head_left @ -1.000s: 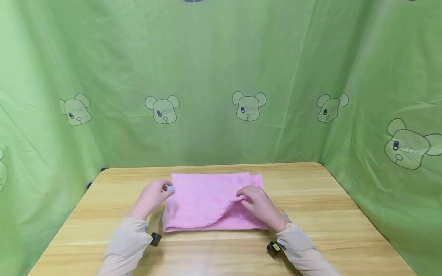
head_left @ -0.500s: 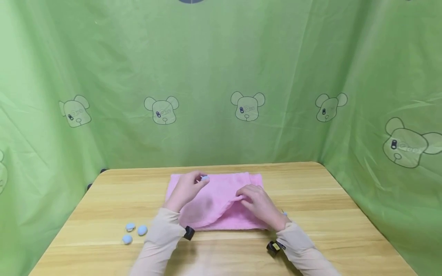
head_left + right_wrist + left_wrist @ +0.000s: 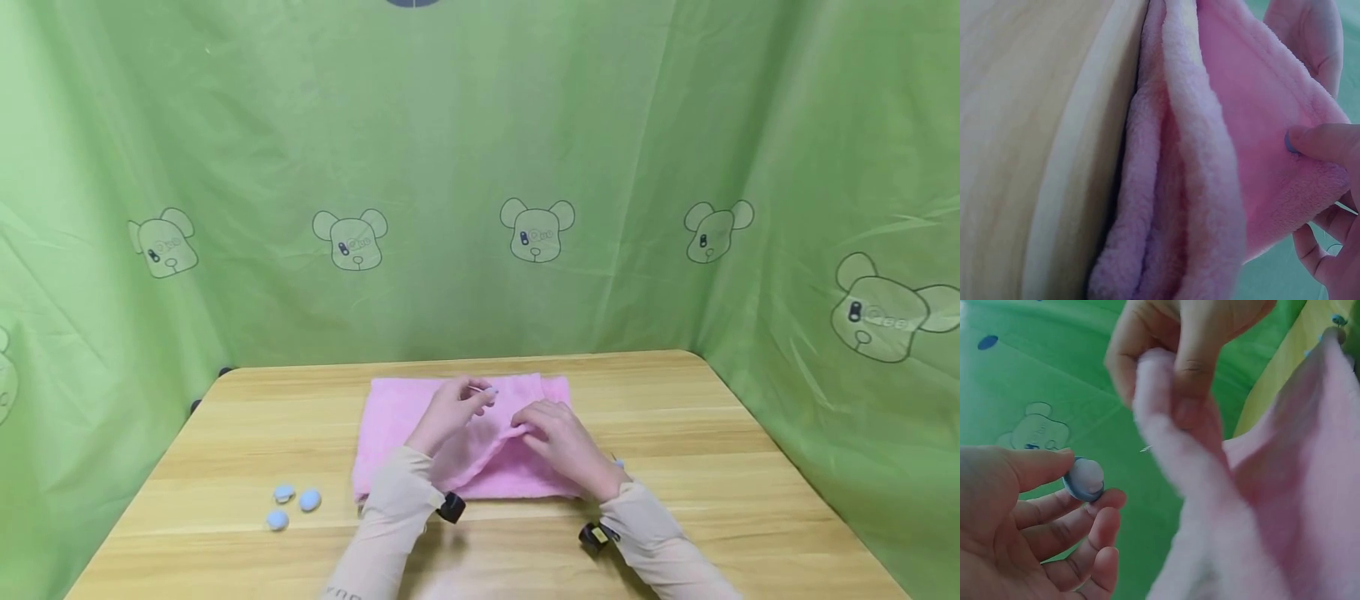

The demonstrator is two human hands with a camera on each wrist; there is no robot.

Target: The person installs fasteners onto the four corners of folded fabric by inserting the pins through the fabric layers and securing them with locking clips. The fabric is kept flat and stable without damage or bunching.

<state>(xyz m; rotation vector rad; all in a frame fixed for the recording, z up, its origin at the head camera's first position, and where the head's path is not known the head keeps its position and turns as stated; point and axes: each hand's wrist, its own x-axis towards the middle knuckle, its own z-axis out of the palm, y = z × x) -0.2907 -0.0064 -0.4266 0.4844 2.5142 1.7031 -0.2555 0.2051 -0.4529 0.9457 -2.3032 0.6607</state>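
Note:
A pink plush towel point(image 3: 397, 417) lies folded on the table, its front right part lifted. My right hand point(image 3: 562, 442) pinches the lifted edge. In the right wrist view its thumb lies over a small blue disc point(image 3: 1290, 142) against the pink cloth. My left hand point(image 3: 447, 412), above the towel and just left of the right hand, pinches a round blue quilt-clip cap point(image 3: 1085, 477) with a white inside between thumb and fingers. A thin pin tip point(image 3: 1145, 449) shows beside the towel edge in the left wrist view, apart from the cap.
Three light blue clip pieces point(image 3: 310, 500) lie on the wooden table point(image 3: 225, 450) at the left. Another blue piece point(image 3: 618, 464) with a thin pin shows beside the right wrist, partly hidden. A green curtain point(image 3: 450, 292) with bear drawings surrounds the table.
My left hand has moved right across the towel with the cap, stopping near the right hand. The three pieces at the left have come into view. My right hand has stayed on the edge.

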